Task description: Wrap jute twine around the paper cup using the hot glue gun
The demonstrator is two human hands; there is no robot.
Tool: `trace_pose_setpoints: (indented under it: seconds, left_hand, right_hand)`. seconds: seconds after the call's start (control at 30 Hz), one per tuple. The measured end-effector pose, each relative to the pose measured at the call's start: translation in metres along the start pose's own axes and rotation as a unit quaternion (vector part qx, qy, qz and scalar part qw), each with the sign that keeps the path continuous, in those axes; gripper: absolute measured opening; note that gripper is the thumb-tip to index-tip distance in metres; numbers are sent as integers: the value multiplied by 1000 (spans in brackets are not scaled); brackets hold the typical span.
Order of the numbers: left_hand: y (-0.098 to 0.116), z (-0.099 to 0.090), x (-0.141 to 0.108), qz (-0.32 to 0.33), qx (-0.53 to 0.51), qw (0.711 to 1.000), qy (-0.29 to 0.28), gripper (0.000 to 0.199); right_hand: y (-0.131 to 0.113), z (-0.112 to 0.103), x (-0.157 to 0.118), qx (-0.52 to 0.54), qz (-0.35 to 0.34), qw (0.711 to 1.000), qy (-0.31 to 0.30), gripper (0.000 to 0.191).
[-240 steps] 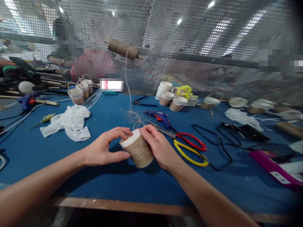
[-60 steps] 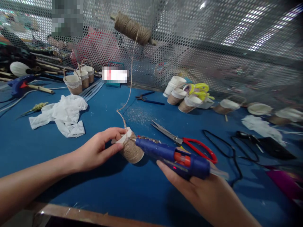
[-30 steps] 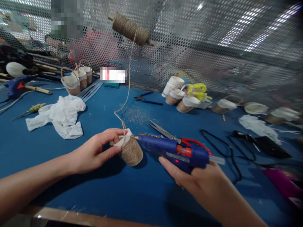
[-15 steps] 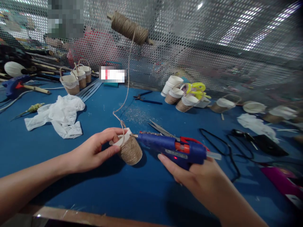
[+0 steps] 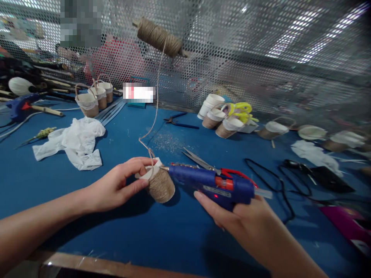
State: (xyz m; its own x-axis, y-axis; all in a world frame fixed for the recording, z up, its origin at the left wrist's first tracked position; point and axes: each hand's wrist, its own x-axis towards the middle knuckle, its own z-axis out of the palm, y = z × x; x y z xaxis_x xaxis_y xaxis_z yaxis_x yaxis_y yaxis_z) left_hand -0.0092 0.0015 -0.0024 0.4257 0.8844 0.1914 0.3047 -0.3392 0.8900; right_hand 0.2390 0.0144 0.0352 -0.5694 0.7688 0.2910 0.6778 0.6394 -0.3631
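Note:
Tilted on the blue table is a small cup (image 5: 162, 186) wrapped in twine, its white rim facing left. My left hand (image 5: 127, 178) is closed on that rim, thumb in front and fingers behind. A blue hot glue gun (image 5: 199, 178) with a lit red light is gripped in my right hand (image 5: 228, 212). Its metal nozzle points left and meets the cup near the rim; whether it touches, I cannot tell. From a spool of twine (image 5: 159, 37) on the mesh, a strand (image 5: 157, 96) runs down to the cup.
Scissors with red handles (image 5: 203, 160) lie behind the glue gun, pliers (image 5: 181, 121) farther back. White lace (image 5: 77, 143) is heaped at left. Finished cups (image 5: 88, 106) stand back left, more cups (image 5: 227, 129) back right. A black cord (image 5: 278, 181) lies at right.
The view has shifted very slightly. Both hands, the cup and the glue gun keep nearly the same places, with the nozzle still at the cup's rim.

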Motion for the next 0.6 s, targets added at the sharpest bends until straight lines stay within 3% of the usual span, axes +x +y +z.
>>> trace_pose_setpoints:
  seconds: [0.23, 0.6]
  left_hand:
    - [2, 2, 2, -5, -1, 1000, 12, 16]
    - [-2, 3, 1, -8, 5, 1000, 26, 9]
  right_hand:
    - [-12, 1, 1, 52, 29, 998, -6, 33]
    - [-19, 1, 1, 51, 53, 997, -28, 21]
